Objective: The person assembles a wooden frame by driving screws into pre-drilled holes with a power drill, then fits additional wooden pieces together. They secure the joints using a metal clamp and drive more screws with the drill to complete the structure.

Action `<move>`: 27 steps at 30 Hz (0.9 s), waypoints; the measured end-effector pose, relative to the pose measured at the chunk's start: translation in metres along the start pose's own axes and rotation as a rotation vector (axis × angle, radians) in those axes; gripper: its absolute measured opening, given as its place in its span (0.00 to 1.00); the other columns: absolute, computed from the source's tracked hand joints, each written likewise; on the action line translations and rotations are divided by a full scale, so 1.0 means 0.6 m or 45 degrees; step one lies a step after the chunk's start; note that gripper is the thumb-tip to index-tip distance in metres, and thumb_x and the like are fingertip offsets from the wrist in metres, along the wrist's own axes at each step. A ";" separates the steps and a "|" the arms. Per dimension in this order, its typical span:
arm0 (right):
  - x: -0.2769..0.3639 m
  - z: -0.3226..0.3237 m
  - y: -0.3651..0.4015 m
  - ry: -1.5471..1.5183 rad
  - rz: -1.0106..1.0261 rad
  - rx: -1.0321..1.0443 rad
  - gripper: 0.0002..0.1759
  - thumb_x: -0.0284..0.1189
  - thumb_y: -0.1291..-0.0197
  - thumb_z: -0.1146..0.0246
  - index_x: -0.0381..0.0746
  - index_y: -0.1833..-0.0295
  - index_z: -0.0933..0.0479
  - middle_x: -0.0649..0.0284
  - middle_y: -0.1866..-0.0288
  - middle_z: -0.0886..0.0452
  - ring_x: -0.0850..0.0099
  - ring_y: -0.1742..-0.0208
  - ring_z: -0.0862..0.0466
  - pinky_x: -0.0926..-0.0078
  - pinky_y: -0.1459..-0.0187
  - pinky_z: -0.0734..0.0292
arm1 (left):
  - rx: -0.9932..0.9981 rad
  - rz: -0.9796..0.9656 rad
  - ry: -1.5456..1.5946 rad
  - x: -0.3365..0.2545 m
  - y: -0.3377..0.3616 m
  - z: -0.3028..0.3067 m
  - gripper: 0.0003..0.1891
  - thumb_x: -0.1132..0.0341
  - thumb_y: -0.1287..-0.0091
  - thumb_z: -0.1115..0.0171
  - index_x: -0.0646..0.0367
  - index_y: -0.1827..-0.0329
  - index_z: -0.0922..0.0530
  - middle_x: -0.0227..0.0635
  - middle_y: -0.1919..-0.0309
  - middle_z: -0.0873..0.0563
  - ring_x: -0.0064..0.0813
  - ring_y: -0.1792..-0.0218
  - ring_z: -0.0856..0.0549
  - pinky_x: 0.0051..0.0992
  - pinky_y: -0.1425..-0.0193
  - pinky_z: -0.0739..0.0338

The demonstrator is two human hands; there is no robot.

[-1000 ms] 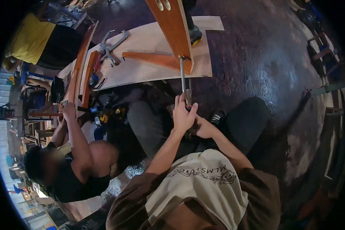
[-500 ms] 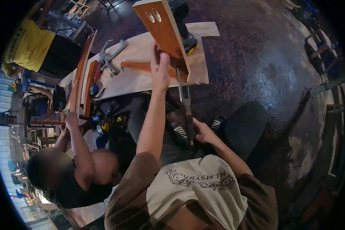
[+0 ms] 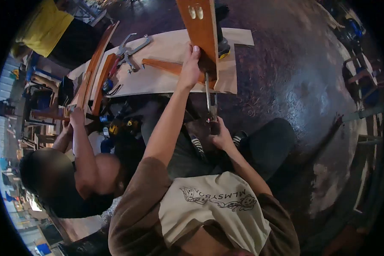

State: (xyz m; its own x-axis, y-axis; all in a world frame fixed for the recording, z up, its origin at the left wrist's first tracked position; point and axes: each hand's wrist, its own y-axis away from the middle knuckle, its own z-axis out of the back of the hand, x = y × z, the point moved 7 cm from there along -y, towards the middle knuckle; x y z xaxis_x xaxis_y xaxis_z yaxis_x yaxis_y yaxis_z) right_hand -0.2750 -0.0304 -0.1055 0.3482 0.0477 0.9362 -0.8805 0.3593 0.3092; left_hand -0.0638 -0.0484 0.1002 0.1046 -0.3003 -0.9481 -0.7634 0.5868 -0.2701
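- Your left hand (image 3: 190, 71) reaches up to the left edge of the upright wooden board (image 3: 202, 25), at the upper middle of the frame; its fingertips meet that edge, but you cannot tell whether they are clamped on it.
- Your right hand (image 3: 223, 135) is near the middle of the frame, against the lower end of the metal tool (image 3: 208, 87); its fingers are bent, though shadow hides how firmly they close.
- The tool's bar runs up to the foot of the board, which has two oval slots near its top.
- Just left of the board, a tapered wooden piece (image 3: 164, 65) lies on the pale sheet (image 3: 158, 83).
- Farther left on that sheet rests a metal clamp (image 3: 126, 53).
- At the left, another person (image 3: 83, 160) touches the long wooden strips (image 3: 91, 77).
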 end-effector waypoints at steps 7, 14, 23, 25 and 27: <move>0.031 0.001 0.071 -0.605 0.043 -0.018 0.43 0.11 0.59 0.37 0.36 0.30 0.33 0.62 0.51 0.20 0.69 0.54 0.17 0.74 0.55 0.20 | 0.162 -0.023 -0.061 0.026 -0.003 0.014 0.22 0.53 0.16 0.60 0.56 0.27 0.41 0.34 0.41 0.26 0.26 0.39 0.28 0.30 0.31 0.36; -0.003 0.017 0.053 -0.248 0.239 -0.239 0.39 0.13 0.60 0.36 0.33 0.35 0.31 0.64 0.53 0.21 0.72 0.55 0.19 0.75 0.51 0.22 | 0.177 -0.001 -0.127 0.074 -0.003 0.027 0.24 0.53 0.18 0.59 0.58 0.26 0.41 0.40 0.42 0.25 0.29 0.40 0.26 0.34 0.32 0.34; 0.046 -0.006 0.075 -0.404 -0.011 -0.032 0.37 0.21 0.58 0.34 0.32 0.36 0.28 0.51 0.45 0.20 0.63 0.42 0.20 0.70 0.38 0.28 | 0.326 -0.192 -1.007 0.069 0.053 0.083 0.19 0.55 0.21 0.54 0.50 0.32 0.34 0.45 0.49 0.13 0.52 0.49 0.14 0.44 0.45 0.22; 0.032 -0.009 0.077 -0.369 -0.016 -0.078 0.36 0.20 0.58 0.35 0.32 0.36 0.28 0.53 0.46 0.19 0.63 0.43 0.20 0.70 0.39 0.28 | 0.306 -0.219 -1.009 0.073 0.057 0.086 0.18 0.56 0.21 0.53 0.50 0.33 0.33 0.45 0.50 0.13 0.53 0.49 0.14 0.46 0.47 0.22; 0.033 -0.015 0.078 -0.340 -0.008 -0.128 0.36 0.20 0.58 0.35 0.32 0.36 0.27 0.55 0.47 0.18 0.64 0.45 0.19 0.70 0.39 0.27 | 0.291 -0.259 -1.017 0.068 0.052 0.086 0.17 0.57 0.21 0.52 0.51 0.34 0.33 0.46 0.50 0.13 0.54 0.50 0.14 0.48 0.48 0.22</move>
State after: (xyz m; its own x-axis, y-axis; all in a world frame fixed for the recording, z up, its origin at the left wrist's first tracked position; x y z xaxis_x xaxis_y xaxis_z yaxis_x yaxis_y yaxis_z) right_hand -0.3065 -0.0043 -0.0740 0.2445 -0.1971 0.9494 -0.8378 0.4501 0.3092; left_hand -0.0501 -0.0036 0.0442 0.7092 0.1535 -0.6880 -0.5425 0.7422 -0.3936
